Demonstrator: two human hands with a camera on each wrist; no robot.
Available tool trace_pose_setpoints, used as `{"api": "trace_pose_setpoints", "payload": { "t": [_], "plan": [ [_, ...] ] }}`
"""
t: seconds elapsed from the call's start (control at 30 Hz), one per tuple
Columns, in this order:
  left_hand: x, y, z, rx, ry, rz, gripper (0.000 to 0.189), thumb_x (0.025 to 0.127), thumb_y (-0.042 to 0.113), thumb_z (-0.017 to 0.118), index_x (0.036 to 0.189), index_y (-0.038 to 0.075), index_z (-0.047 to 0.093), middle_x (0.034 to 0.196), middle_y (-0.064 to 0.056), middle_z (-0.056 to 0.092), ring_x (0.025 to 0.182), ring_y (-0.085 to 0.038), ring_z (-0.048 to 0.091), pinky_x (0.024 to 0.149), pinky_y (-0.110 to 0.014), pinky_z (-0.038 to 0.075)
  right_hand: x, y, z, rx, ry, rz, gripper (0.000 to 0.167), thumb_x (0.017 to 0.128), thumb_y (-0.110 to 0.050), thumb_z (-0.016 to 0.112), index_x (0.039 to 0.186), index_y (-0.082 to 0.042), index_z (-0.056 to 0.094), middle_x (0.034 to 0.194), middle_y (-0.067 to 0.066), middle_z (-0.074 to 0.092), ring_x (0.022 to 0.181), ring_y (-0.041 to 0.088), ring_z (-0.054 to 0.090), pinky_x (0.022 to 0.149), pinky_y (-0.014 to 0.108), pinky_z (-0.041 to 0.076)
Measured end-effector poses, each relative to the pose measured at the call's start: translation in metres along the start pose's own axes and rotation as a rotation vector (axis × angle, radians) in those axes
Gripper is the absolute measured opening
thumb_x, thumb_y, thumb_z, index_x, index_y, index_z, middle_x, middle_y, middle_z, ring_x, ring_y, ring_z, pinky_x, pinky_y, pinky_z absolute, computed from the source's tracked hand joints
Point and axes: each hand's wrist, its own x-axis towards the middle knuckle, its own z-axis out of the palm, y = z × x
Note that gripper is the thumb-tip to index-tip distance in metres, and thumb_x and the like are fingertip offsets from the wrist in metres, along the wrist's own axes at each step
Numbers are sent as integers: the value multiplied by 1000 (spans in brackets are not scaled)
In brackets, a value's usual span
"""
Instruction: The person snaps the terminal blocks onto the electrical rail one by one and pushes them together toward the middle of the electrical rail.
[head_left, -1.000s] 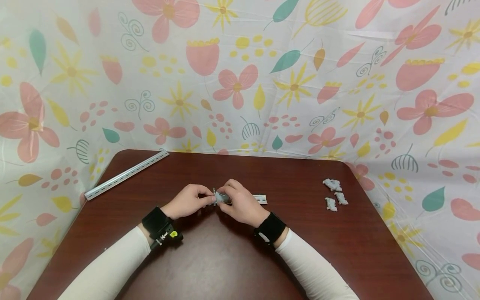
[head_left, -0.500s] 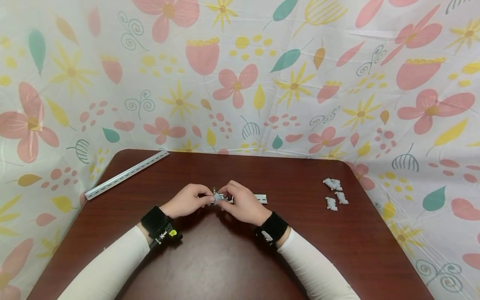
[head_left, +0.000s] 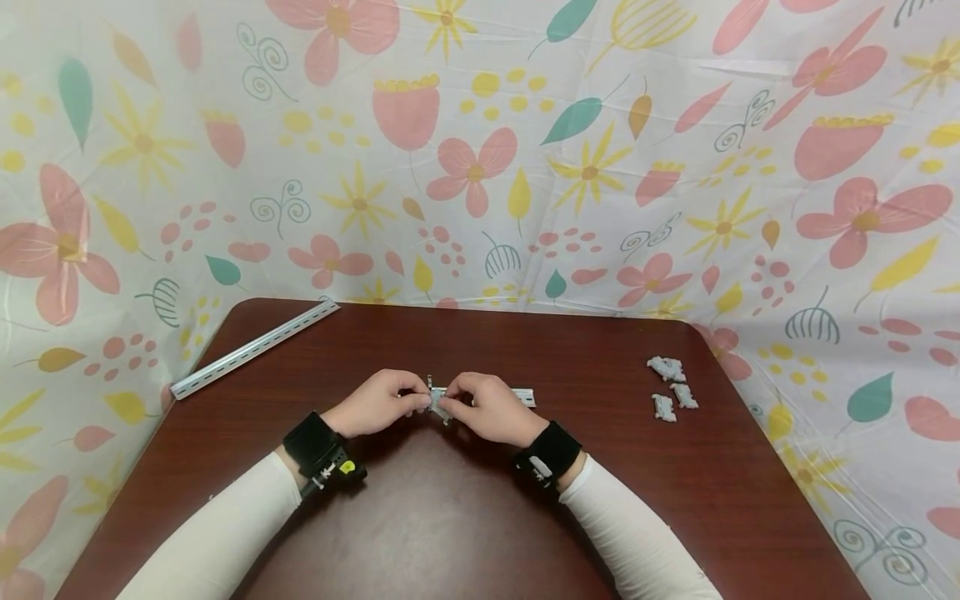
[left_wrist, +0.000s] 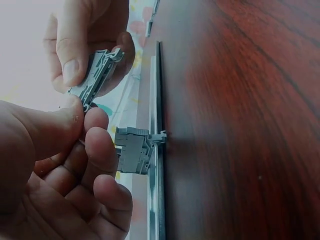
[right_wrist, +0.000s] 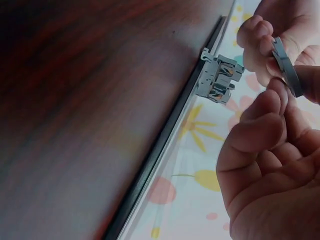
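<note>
Between both hands, above the table, is a small grey DIN rail terminal block (left_wrist: 95, 77), tilted in the left wrist view and nearly edge-on in the right wrist view. My left hand (head_left: 381, 404) pinches one end with thumb and fingertips. My right hand (head_left: 493, 410) pinches it from the other side. Just behind the hands, a short slotted metal DIN rail (head_left: 525, 397) lies on the table, its middle partly covered by the right hand. Another grey terminal block (right_wrist: 217, 77) sits on that rail, close to the fingers.
A longer slotted rail (head_left: 255, 350) lies diagonally at the table's left edge. Several grey terminal blocks (head_left: 664, 368) are grouped at the right. The dark red-brown table (head_left: 450, 517) ends at a flower-patterned cloth (head_left: 480, 167) behind it.
My right hand has shifted slightly right and its index finger has come down, uncovering more of the rail. The held terminal block has turned a little; my left hand stays almost in place.
</note>
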Motion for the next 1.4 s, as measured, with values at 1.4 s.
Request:
{"api": "trace_pose_setpoints", "payload": {
  "t": [1.4],
  "plan": [
    [-1, -2, -7, 19, 14, -19, 8, 107, 24, 79, 110, 19, 84, 102, 6, 76, 62, -17, 63, 65, -31, 54, 0, 6, -1, 83, -125, 15, 35, 113, -25, 60, 78, -20, 60, 65, -14, 42, 57, 2, 39, 60, 24, 35]
  ]
}}
